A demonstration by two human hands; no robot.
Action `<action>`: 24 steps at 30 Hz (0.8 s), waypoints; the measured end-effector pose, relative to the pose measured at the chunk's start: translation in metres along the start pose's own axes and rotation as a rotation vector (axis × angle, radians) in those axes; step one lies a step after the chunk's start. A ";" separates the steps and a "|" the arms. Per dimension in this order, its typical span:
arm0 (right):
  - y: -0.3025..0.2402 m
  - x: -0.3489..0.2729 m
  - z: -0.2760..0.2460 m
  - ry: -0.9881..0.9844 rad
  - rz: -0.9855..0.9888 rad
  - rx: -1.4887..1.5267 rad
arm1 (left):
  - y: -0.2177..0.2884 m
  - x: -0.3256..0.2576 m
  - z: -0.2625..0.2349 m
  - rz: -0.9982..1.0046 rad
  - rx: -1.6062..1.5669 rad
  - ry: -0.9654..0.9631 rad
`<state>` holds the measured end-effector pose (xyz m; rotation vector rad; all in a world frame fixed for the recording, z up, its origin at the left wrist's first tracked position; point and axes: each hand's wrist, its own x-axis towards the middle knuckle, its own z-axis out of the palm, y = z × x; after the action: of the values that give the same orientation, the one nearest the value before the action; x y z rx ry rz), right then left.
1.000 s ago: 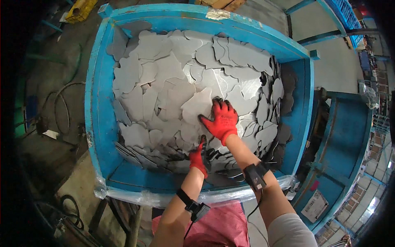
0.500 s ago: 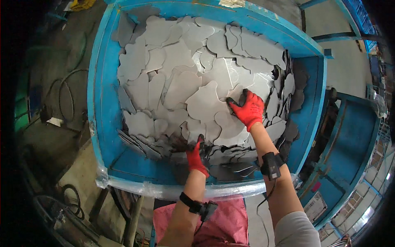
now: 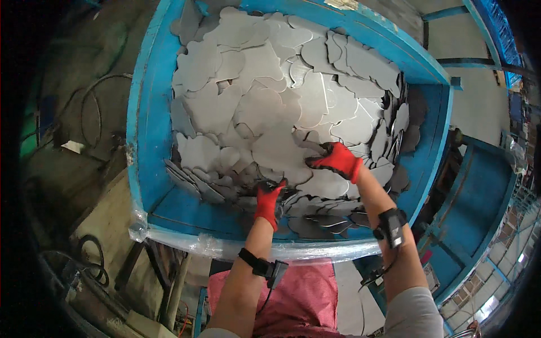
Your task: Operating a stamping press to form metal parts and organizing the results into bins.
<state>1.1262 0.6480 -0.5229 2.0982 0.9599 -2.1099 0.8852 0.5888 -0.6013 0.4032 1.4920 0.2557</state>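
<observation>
Many flat grey metal plates with wavy, rounded outlines lie heaped in a blue metal bin (image 3: 147, 112). Both my hands wear red gloves with black fingers. My right hand (image 3: 335, 159) is closed at the right edge of one plate (image 3: 279, 149) near the middle of the heap; that plate is slightly blurred. By the plate's near end is my left hand (image 3: 270, 200), low over the front of the pile. Its dark fingers blend into the dark plates beneath, so their grip is unclear.
Clear plastic wrap (image 3: 208, 243) covers the bin's near rim. More plates (image 3: 394, 132) stand on edge along the right side. Another blue metal frame (image 3: 479, 197) is to the right. A cable (image 3: 93, 107) and black hoses (image 3: 93, 256) lie to the left.
My right hand has moved down and slightly left, its fingers closing at the plate's edge. My left hand has shifted slightly up. The view has shifted a little.
</observation>
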 end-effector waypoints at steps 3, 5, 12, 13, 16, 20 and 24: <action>0.013 0.018 0.008 -0.054 -0.232 0.255 | -0.001 0.009 -0.019 0.040 -0.019 -0.049; 0.006 0.025 0.023 -0.066 -0.351 0.431 | -0.008 0.012 -0.039 0.038 -0.262 -0.181; 0.046 0.030 0.050 0.204 -0.302 0.548 | 0.047 -0.011 -0.008 0.530 0.521 0.572; 0.051 0.023 0.052 0.193 -0.241 0.464 | 0.042 -0.007 -0.006 0.531 0.632 0.695; 0.057 0.005 0.066 0.066 -0.271 0.593 | 0.042 -0.013 -0.008 0.510 0.553 0.529; 0.053 0.011 0.068 0.028 -0.251 0.578 | 0.049 -0.014 0.001 0.387 0.545 0.380; 0.060 0.024 0.069 0.124 -0.512 0.344 | 0.042 0.003 -0.009 0.449 0.474 0.273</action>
<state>1.0866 0.5794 -0.5749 2.3620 1.3601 -2.5619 0.8794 0.6290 -0.5865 1.1260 1.7161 0.3180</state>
